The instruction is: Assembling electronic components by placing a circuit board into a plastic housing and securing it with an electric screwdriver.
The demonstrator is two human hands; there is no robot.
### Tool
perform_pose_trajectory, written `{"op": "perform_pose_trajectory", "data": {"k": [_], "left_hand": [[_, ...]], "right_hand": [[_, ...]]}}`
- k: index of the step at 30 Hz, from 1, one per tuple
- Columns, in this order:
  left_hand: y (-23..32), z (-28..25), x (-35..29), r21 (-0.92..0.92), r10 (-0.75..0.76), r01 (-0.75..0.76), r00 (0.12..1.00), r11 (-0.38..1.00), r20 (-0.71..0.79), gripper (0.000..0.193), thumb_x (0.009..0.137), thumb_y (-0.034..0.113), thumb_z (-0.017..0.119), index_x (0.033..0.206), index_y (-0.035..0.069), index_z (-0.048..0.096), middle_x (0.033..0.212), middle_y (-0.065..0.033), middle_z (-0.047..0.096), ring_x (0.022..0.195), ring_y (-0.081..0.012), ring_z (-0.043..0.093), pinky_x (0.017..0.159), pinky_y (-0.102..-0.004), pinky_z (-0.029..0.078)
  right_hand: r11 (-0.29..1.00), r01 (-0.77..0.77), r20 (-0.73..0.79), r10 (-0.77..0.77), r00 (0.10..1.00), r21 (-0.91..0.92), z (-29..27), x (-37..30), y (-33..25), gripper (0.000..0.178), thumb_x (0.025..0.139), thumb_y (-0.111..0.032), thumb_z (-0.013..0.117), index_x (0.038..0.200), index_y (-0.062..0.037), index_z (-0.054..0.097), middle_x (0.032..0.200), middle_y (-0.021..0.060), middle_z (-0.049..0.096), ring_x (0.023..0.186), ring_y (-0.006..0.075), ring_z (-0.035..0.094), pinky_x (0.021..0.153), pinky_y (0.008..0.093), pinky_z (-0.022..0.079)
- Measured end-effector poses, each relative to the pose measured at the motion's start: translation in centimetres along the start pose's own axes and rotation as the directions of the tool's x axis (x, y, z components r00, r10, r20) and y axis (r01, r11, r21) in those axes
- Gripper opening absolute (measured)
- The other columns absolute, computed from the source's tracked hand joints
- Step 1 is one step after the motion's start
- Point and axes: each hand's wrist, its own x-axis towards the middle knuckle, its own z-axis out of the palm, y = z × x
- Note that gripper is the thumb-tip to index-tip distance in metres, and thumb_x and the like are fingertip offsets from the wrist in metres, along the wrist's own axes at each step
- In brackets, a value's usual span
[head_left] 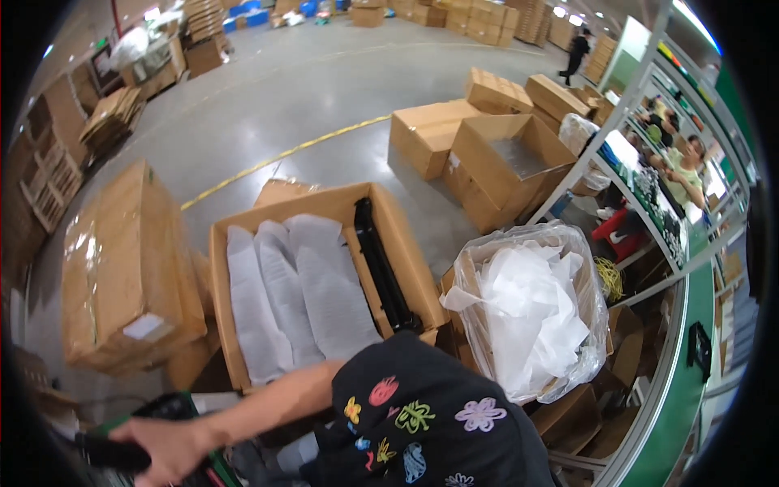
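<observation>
Flowered black shirt (pixel 438 414): is showing just below the open carton (pixel 408 256).
Right hand (pixel 172 450): is grasping a blurred black object (pixel 115 454), below-left of the carton.
Pale wrapped pieces (pixel 324 284): are lying inside the carton.

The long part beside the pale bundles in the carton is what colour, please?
The long part is black; the head view shows it best.

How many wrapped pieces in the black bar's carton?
3, side by side in the carton: left piece, middle piece and right piece. More may be hidden underneath.
</observation>
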Motion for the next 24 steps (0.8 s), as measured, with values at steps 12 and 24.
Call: {"op": "perform_pose_trajectory", "data": {"k": [12,24], "left_hand": [[6.1,5.7,30.0,0.295,0.661,-0.603,0.734,0.741,-0.159,0.014,0.087,0.016,0.066,0.087,0.004,0.060,0.142,-0.0118,0.049,0.113,-0.0253,0.059,0.082,-0.0365,0.055],[4.5,8.1,32.0,0.253,0.653,-0.603,0.724,0.756,-0.224,0.011,0.086,0.008,0.066,0.087,0.001,0.058,0.136,-0.0140,0.054,0.126,-0.0327,0.050,0.103,-0.0433,0.041]], "right_hand": [[0.958,-0.024,-0.403,-0.097,0.910,-0.285,0.6,-0.8,4.0,0.049,0.062,-0.016,0.080,0.103,0.0039,0.062,0.090,0.0215,0.069,0.087,0.0346,0.067,0.080,0.0406,0.051],[0.792,-0.066,-0.429,-0.256,0.867,-0.606,1.6,-3.2,0.3,0.081,0.044,-0.031,0.090,0.112,0.0035,0.061,0.110,0.0188,0.067,0.105,0.0328,0.064,0.089,0.0401,0.050]]}}
